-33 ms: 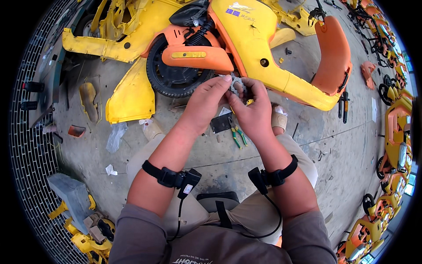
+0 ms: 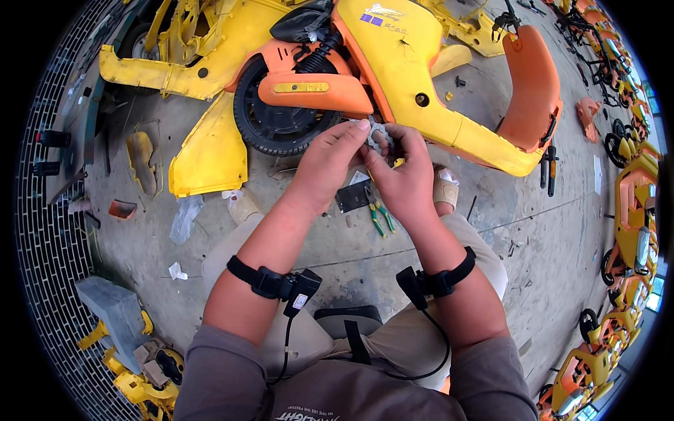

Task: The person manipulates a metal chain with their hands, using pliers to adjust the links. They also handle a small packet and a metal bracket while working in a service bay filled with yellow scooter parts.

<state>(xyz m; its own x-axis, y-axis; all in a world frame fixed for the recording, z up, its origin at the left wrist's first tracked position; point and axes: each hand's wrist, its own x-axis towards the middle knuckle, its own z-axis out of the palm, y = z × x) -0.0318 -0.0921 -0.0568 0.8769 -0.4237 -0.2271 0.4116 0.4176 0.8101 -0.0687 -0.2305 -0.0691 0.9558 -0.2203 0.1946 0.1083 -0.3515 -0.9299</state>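
Note:
A small grey metal part (image 2: 380, 137) with a notched, toothed-looking outline is held up in front of me, close to the scooter's rear wheel. My right hand (image 2: 405, 172) pinches it between thumb and bent fingers. My left hand (image 2: 330, 158) is closed at its left side, the thumb pressed against the curled fingers; part of that grip is hidden. Just beyond both hands lies a yellow and orange scooter body (image 2: 404, 59) on its side, with its black-tyred wheel (image 2: 281, 119). On the floor below my hands are green-handled pliers (image 2: 380, 219) beside a dark flat plate (image 2: 353, 197).
A yellow panel (image 2: 209, 151) leans left of the wheel. An orange curved panel (image 2: 531, 88) stands at the right. Clear plastic film (image 2: 186, 219) and a grey block (image 2: 116, 316) lie at the left. Several yellow scooters (image 2: 635, 210) line the far right.

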